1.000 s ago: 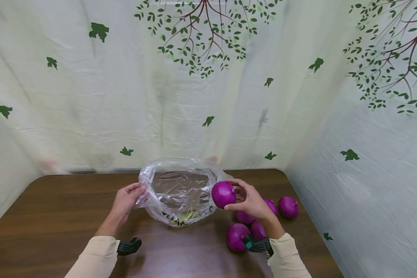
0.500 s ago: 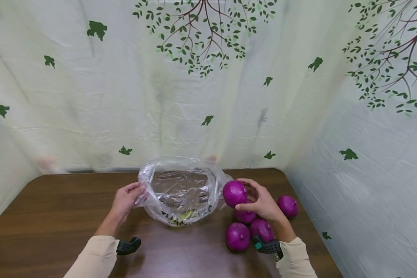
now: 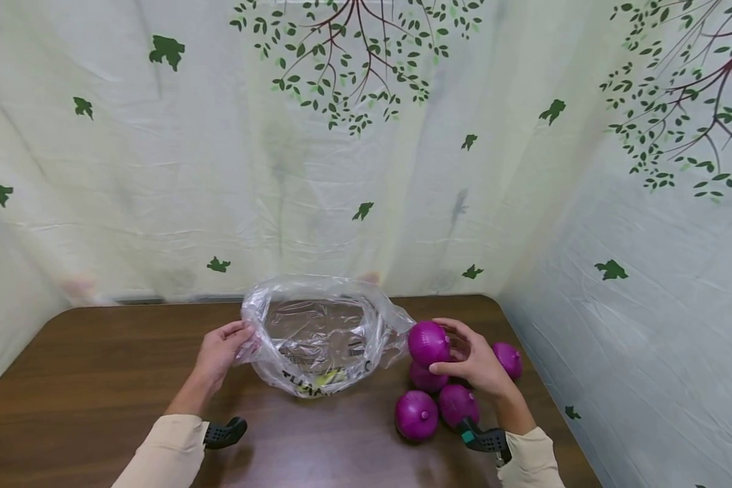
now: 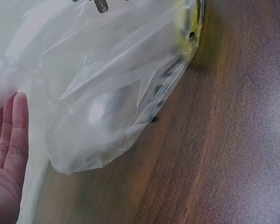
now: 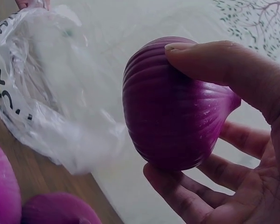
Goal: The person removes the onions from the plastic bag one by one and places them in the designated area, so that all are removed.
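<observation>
A clear plastic bag [image 3: 317, 379] with black lettering and a yellow-green print stands on the table, its wide mouth facing up. My left hand [image 3: 221, 349] pinches the left side of the bag's rim between thumb and fingers. In my right hand [image 3: 478, 359] is a purple onion [image 5: 170, 107], gripped with the thumb on top and fingertips underneath. It is held up just right of the bag's mouth, over the other onions. The bag's right edge, pulled out to a corner, reaches right up to this onion in the head view.
Several more purple onions [image 3: 417, 415] lie on the brown wooden table [image 3: 97, 366] below and beside the right hand, one of them farther right, partly behind it. A pale curtain [image 3: 317, 224] printed with leaves and branches hangs behind and to the right.
My right hand has moved to the right with the onion, from the bag's right rim to above the other onions. The left hand keeps its place on the bag.
</observation>
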Motion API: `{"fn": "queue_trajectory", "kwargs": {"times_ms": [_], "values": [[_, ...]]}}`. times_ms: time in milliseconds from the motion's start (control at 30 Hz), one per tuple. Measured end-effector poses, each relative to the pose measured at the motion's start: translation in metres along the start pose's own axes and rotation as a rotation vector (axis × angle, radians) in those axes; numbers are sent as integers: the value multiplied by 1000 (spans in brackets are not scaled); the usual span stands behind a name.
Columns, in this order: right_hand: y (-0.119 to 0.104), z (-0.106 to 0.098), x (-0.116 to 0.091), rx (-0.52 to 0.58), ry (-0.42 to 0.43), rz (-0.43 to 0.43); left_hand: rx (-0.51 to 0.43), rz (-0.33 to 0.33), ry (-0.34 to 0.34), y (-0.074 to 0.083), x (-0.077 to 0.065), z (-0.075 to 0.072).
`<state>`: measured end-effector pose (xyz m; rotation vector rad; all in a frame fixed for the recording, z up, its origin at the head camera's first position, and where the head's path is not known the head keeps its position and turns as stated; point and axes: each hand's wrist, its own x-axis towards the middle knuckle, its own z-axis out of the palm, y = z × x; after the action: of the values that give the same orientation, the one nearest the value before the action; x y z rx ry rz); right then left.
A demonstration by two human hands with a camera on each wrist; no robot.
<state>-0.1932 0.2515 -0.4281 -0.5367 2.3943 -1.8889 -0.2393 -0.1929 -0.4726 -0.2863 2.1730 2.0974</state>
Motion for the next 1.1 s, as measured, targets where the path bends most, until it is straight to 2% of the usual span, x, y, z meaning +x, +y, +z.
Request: {"fn": "queue_trajectory", "kwargs": {"times_ms": [300,500,767,1100], "values": [[3,-16,-12,-32,34,22,-12,6,-4,1,0,1],[10,-28,-22,-36,71,80,1,14,6,1,0,2],[21,-43,-34,-80,126,92,6,17,13,0,0,2],[29,-59,-51,-140,200,196,-10,15,12,1,1,3]]}}
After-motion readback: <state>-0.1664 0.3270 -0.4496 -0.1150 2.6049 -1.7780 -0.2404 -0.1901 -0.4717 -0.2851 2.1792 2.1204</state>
